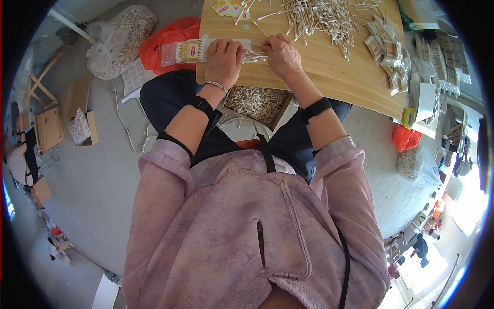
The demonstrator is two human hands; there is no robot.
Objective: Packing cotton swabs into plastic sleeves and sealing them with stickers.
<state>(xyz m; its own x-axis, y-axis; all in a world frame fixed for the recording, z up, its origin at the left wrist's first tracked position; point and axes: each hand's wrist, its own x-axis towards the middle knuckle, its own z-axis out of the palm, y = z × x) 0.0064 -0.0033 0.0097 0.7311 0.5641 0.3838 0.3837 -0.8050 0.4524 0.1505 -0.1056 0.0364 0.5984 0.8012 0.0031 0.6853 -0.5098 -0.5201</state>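
At the table's near edge my left hand (222,63) is closed over a clear plastic bag of cotton swabs (184,52) with a yellow and red label; the bag's filled end sticks out to the left. Swab tips (254,56) show between my two hands, at the bag's right side. Those tips meet the fingers of my right hand (284,57), which are pinched together around some cotton swabs; how many is hidden. Farther back on the tabletop lies a large loose heap of cotton swabs (321,18). Several yellow label cards (230,8) rest at the far left.
Filled packets (389,51) are piled at the table's right side, near a roll of yellow tape (408,118). Below the tabletop, between my knees, a box of swabs (257,103) stands open. A red plastic bag (167,46) and a sack of swabs (123,38) sit to the left.
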